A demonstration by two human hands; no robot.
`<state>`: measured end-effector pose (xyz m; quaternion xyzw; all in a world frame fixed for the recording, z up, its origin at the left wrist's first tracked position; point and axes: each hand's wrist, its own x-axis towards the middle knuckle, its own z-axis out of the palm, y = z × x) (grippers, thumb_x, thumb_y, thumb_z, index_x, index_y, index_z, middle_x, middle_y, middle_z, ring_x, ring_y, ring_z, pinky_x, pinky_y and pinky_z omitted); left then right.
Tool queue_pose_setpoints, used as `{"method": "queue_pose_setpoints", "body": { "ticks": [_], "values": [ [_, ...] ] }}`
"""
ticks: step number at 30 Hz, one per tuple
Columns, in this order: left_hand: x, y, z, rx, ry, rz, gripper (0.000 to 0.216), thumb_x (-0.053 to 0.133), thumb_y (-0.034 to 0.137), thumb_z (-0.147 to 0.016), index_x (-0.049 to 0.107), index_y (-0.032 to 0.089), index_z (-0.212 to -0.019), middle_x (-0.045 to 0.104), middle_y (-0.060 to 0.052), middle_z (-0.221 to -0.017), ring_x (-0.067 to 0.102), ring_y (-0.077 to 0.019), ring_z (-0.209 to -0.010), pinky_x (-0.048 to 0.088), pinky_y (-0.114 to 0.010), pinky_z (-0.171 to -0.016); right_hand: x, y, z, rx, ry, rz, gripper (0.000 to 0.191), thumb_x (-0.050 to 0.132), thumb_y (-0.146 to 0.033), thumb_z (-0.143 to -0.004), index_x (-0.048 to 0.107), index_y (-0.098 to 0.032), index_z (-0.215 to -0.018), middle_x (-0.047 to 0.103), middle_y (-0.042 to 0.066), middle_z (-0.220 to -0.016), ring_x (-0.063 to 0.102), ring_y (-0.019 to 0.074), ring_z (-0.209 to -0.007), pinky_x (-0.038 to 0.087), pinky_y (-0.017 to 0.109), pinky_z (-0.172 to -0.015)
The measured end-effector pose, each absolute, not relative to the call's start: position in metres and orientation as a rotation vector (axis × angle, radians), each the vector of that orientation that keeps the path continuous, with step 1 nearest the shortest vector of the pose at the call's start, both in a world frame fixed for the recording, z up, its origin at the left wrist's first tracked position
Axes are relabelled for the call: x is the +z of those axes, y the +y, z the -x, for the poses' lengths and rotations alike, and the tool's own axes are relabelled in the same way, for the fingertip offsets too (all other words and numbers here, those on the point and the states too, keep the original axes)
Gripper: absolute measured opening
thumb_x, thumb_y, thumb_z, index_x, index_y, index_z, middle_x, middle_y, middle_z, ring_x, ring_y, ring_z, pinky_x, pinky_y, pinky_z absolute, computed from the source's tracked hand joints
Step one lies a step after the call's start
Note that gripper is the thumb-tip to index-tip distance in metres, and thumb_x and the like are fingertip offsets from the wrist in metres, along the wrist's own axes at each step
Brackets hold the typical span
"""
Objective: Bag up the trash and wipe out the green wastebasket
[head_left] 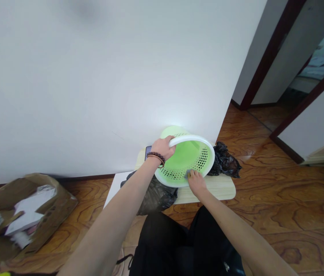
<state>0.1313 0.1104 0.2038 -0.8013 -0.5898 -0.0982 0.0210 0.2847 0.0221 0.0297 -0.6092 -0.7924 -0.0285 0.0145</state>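
Observation:
A light green plastic basket point(211, 153) with a white rim and perforated sides is tilted so its mouth faces me. My left hand point(163, 148), with beaded bracelets at the wrist, is closed around the rim on the upper left. At the lower edge of the mouth, my right hand point(197, 183) pinches a small grey-and-yellow pad point(189, 173) against the inner wall. The pad is mostly hidden by the fingers, and its exact kind is unclear. Below the basket is a low pale wooden table point(222, 188).
Black plastic bags lie on both sides of the basket, one crumpled bag point(226, 161) at right and another bag point(156, 195) at left. Part of a phone-like device point(148, 150) shows behind my left wrist. An open cardboard box point(55, 207) stands on the floor at left. A white wall rises behind.

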Motion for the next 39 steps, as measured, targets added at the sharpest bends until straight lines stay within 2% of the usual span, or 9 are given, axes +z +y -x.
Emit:
{"method": "queue_pose_setpoints", "body": {
  "ticks": [4,11,18,20,25,27,30,34,39],
  "values": [
    [0.228,0.111,-0.132,-0.152,-2.016,2.261,0.04,0.047,0.031,-0.073,0.052,0.021,-0.111,0.066,-0.011,-0.089,0.062,-0.0277,-0.08,0.047,-0.035,-0.064,0.054,0.022,-0.293,-0.185,-2.492,1.868,0.025,0.045,-0.009,-0.082,0.07,-0.011,-0.088,0.055,0.016,-0.099,0.045,0.0252,-0.093,0.036,0.036,-0.076],
    [0.257,0.114,-0.15,-0.288,-1.747,2.351,0.062,0.047,0.018,-0.07,0.031,0.023,-0.13,0.06,-0.009,-0.112,0.06,-0.0248,-0.092,0.044,-0.037,-0.079,0.088,0.023,-0.324,-0.39,-2.461,1.863,0.021,0.051,-0.01,-0.079,0.071,-0.009,-0.084,0.056,0.017,-0.095,0.045,0.0267,-0.092,0.035,0.037,-0.075],
    [0.234,0.114,-0.143,-0.25,-1.776,2.436,0.041,0.035,0.038,-0.084,0.039,0.03,-0.125,0.066,-0.006,-0.091,0.062,-0.0232,-0.082,0.045,-0.032,-0.067,0.086,0.024,-0.352,-0.461,-2.479,1.839,0.023,0.047,-0.009,-0.082,0.069,-0.008,-0.09,0.056,0.017,-0.099,0.044,0.0255,-0.093,0.036,0.035,-0.075],
    [0.234,0.107,-0.139,-0.198,-1.737,2.414,0.047,0.029,0.046,-0.086,0.034,0.031,-0.13,0.065,-0.007,-0.098,0.062,-0.0251,-0.083,0.045,-0.035,-0.068,0.084,0.023,-0.346,-0.449,-2.502,1.817,0.023,0.048,-0.009,-0.082,0.069,-0.007,-0.09,0.056,0.017,-0.097,0.044,0.0255,-0.093,0.036,0.035,-0.075],
    [0.243,0.095,-0.139,-0.104,-1.331,2.435,0.065,0.035,0.017,-0.084,0.012,0.042,-0.139,0.028,-0.001,-0.146,0.049,-0.0248,-0.113,0.04,-0.039,-0.085,0.078,0.026,-0.322,-0.441,-2.557,1.72,0.022,0.049,-0.009,-0.081,0.07,-0.008,-0.088,0.056,0.016,-0.095,0.045,0.0258,-0.092,0.036,0.035,-0.075],
    [0.246,0.099,-0.147,-0.094,-1.237,2.45,0.071,0.04,0.011,-0.079,0.016,0.041,-0.139,0.024,0.0,-0.147,0.038,-0.0238,-0.123,0.034,-0.04,-0.095,0.076,0.029,-0.316,-0.413,-2.559,1.711,0.021,0.049,-0.009,-0.081,0.07,-0.008,-0.087,0.057,0.017,-0.094,0.045,0.0257,-0.092,0.036,0.036,-0.074],
    [0.248,0.115,-0.162,-0.083,-1.346,2.483,0.062,0.048,0.019,-0.074,0.035,0.033,-0.134,0.041,-0.003,-0.138,0.038,-0.0239,-0.122,0.032,-0.039,-0.098,0.073,0.035,-0.313,-0.372,-2.547,1.727,0.021,0.049,-0.01,-0.081,0.07,-0.008,-0.087,0.057,0.017,-0.094,0.046,0.0259,-0.091,0.036,0.036,-0.074],
    [0.252,0.139,-0.179,0.071,-1.561,2.713,0.042,0.047,0.039,-0.076,0.054,0.029,-0.117,0.066,-0.006,-0.101,0.061,-0.0221,-0.087,0.046,-0.033,-0.077,0.068,0.043,-0.321,-0.353,-2.513,1.75,0.023,0.048,-0.008,-0.081,0.069,-0.007,-0.089,0.057,0.018,-0.095,0.045,0.0263,-0.092,0.035,0.037,-0.074],
    [0.256,0.157,-0.182,-0.001,-1.562,2.759,0.046,0.044,0.055,-0.074,0.063,0.023,-0.101,0.067,-0.006,-0.093,0.062,-0.0204,-0.08,0.047,-0.029,-0.072,0.068,0.061,-0.324,-0.351,-2.422,1.837,0.026,0.043,-0.006,-0.082,0.068,-0.005,-0.09,0.055,0.019,-0.094,0.044,0.0266,-0.091,0.034,0.037,-0.074]
  ]
}}
